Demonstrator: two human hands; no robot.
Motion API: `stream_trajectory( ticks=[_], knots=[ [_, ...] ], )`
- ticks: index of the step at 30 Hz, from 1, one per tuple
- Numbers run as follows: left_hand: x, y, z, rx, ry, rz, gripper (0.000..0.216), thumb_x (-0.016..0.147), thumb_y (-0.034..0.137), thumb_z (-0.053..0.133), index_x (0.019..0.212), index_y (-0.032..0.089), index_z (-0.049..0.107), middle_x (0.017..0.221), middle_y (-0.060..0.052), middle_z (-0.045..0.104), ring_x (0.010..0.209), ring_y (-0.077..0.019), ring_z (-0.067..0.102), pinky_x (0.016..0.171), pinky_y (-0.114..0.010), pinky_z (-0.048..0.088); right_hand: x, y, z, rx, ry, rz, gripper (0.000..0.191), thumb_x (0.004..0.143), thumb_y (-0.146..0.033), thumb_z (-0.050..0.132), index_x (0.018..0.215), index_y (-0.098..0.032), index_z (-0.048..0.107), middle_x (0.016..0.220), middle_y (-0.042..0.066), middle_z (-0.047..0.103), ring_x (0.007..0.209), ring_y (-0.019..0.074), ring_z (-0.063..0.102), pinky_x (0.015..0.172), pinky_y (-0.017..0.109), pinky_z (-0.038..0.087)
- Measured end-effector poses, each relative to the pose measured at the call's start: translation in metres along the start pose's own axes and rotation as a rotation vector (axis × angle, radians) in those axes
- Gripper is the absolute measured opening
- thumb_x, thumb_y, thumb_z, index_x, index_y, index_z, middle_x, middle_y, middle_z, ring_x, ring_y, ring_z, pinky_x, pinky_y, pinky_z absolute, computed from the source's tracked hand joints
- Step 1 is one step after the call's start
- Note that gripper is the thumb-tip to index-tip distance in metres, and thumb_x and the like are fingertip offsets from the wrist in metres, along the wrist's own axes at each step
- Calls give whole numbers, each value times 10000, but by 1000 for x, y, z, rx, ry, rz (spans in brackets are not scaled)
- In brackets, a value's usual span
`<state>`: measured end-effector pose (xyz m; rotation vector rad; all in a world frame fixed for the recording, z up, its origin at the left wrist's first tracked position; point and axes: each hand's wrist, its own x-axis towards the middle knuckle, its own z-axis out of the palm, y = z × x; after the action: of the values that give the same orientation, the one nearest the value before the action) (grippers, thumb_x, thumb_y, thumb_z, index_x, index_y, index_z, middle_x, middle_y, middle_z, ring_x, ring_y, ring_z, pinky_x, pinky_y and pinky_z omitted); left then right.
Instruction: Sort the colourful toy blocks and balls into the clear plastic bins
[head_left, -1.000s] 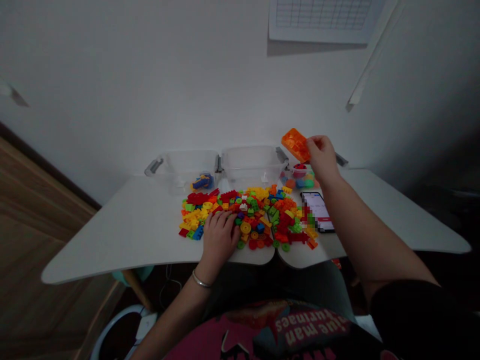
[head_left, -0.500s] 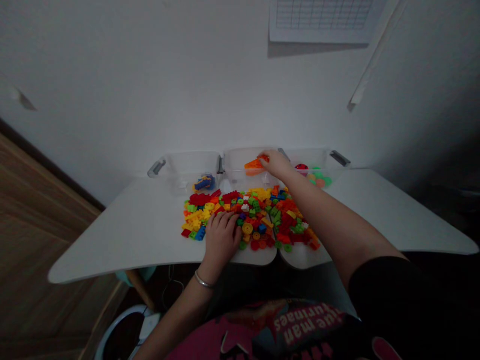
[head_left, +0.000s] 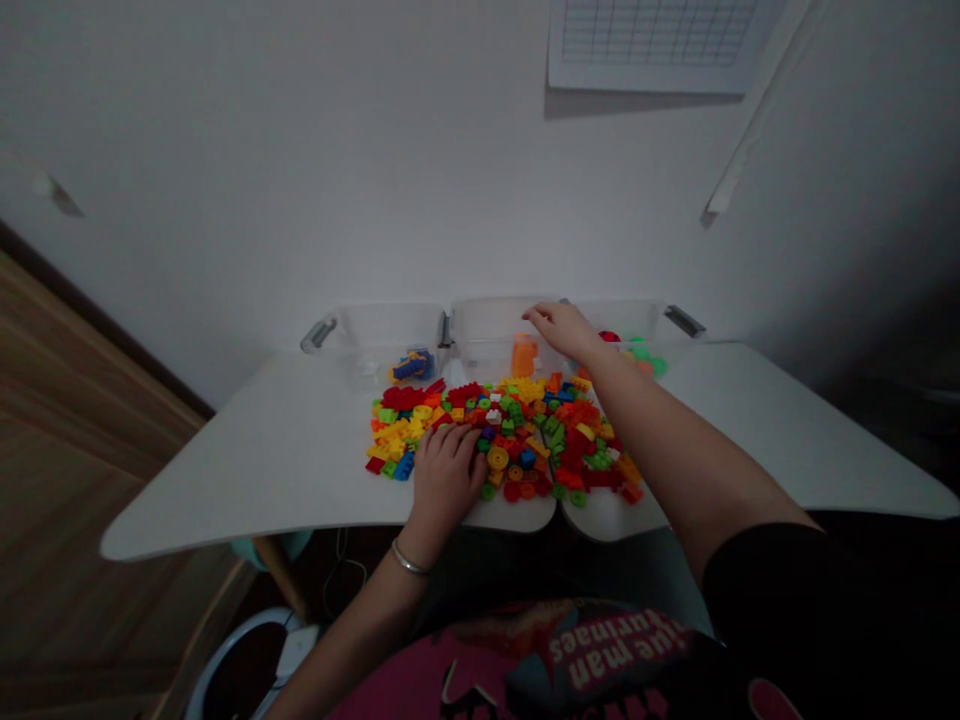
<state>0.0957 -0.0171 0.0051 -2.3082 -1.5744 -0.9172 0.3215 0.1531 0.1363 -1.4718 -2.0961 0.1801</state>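
Observation:
A heap of small plastic bricks [head_left: 517, 435] in red, yellow, green, orange and blue lies on the white table [head_left: 262, 460]. My left hand [head_left: 445, 472] rests on the heap's front left part, fingers curled over the bricks. My right hand [head_left: 561, 328] hovers over the middle clear bin [head_left: 487, 335], fingers loosely spread and holding nothing. An orange piece [head_left: 523, 357] sits inside that bin just below the hand.
Three clear plastic bins stand in a row against the wall. The left bin [head_left: 375, 340] holds blue and yellow pieces [head_left: 411, 366]. The right bin [head_left: 637, 325] holds red and green round pieces. The table's curved front edge has a notch at my waist.
My right hand carried the orange piece from over the right bin leftward to the middle bin and let it go; it now lies inside. My left hand stayed on the heap.

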Motion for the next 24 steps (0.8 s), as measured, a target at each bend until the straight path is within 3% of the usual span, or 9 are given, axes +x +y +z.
stream_trajectory(
  ticks=[3, 5, 9, 14, 19, 24],
  knots=[
    [0, 0, 0, 5, 4, 0, 324, 888, 260, 535, 1174, 200, 674, 1201, -80, 700, 1154, -296, 577, 1084, -517, 386, -19, 0, -16, 132, 191, -33, 360, 954, -305, 407, 1104, -191, 714, 1173, 70, 721, 1078, 215, 643, 964, 355, 474],
    [0, 0, 0, 10, 5, 0, 322, 888, 257, 535, 1172, 194, 674, 1200, -81, 699, 1153, -295, 577, 1084, -514, 387, -38, 3, -26, 165, 250, -4, 355, 947, -315, 415, 1095, -196, 715, 1159, 73, 723, 1042, 219, 656, 931, 354, 494],
    [0, 1, -1, 14, -2, 2, 323, 886, 254, 540, 1172, 187, 674, 1194, -85, 700, 1146, -295, 580, 1081, -511, 389, -85, 20, -31, 53, 143, 129, 297, 904, -333, 511, 1065, -209, 728, 1067, 76, 745, 935, 232, 680, 873, 359, 514],
    [0, 2, -1, 9, 0, 0, 320, 888, 253, 531, 1169, 205, 676, 1193, -82, 700, 1143, -293, 583, 1082, -508, 387, -132, 52, -9, -31, -79, 234, 264, 870, -328, 590, 1060, -204, 725, 1110, 86, 741, 956, 249, 688, 856, 359, 520],
    [1, 2, -1, 18, -3, 6, 323, 894, 259, 527, 1174, 196, 675, 1199, -89, 699, 1144, -297, 583, 1076, -513, 389, -147, 65, 17, -75, -157, 319, 343, 846, -318, 633, 1166, -206, 681, 1174, 104, 723, 1023, 265, 680, 917, 380, 502],
    [1, 2, 0, 22, 1, 6, 322, 890, 259, 531, 1168, 188, 678, 1188, -88, 704, 1135, -299, 589, 1074, -510, 389, -148, 60, 24, -69, -90, 334, 323, 844, -283, 627, 1159, -226, 677, 1145, 88, 731, 983, 255, 690, 869, 357, 513]
  ],
)
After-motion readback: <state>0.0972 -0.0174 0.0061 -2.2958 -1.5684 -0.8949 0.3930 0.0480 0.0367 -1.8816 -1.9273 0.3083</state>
